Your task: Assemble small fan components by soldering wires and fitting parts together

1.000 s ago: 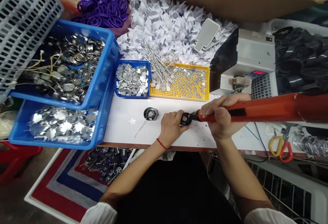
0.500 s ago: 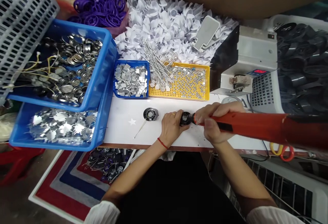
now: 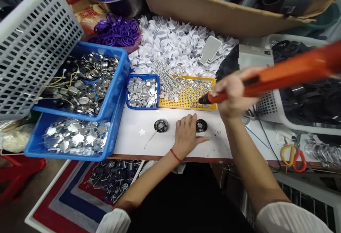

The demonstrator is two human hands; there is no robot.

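Observation:
My right hand (image 3: 234, 92) is wrapped round an orange-red electric screwdriver (image 3: 277, 78), blurred by motion. The screwdriver's black tip is at the right part of the yellow tray (image 3: 170, 104), among small silver screws (image 3: 194, 89). On the white worktop, my left hand (image 3: 185, 135) lies with fingers stretched out and thumb spread. Close against its right side sits a small round black fan housing (image 3: 201, 125), partly hidden by the fingers. Further left stands a similar black housing (image 3: 161, 125) with a thin pale wire trailing toward the front edge.
Left of the yellow tray is a blue tray (image 3: 142, 92) of small metal pieces. Stacked blue bins (image 3: 117, 80) hold metal parts. White fan blades (image 3: 176, 41) are heaped behind. A grey machine (image 3: 254, 59), scissors (image 3: 294, 155) and a cable are at the right.
The screwdriver has lifted off the black housing and moved up to the screw tray with my right hand. My left hand has loosened beside the housing. The camera view has shifted.

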